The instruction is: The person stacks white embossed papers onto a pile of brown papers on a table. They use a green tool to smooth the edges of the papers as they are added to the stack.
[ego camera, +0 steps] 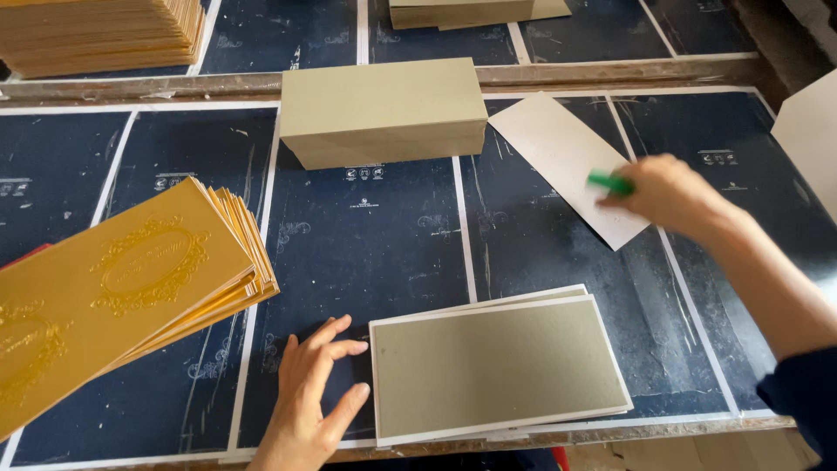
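My left hand (311, 394) lies flat on the dark blue table, fingers spread, its fingertips touching the left edge of a small stack of grey boards (497, 366) with white edges. My right hand (670, 194) reaches out to the right and grips a green stick-like tool (609, 182), its tip over a white rectangular sheet (562, 157) that lies at an angle on the table. The hand is slightly blurred.
A tall block of grey boards (384, 112) stands at the back middle. A fanned stack of gold embossed sheets (122, 288) lies at the left. More tan sheets (96, 35) and boards (471, 10) sit beyond a wooden rail (610, 71). A white sheet (811, 139) pokes in at right.
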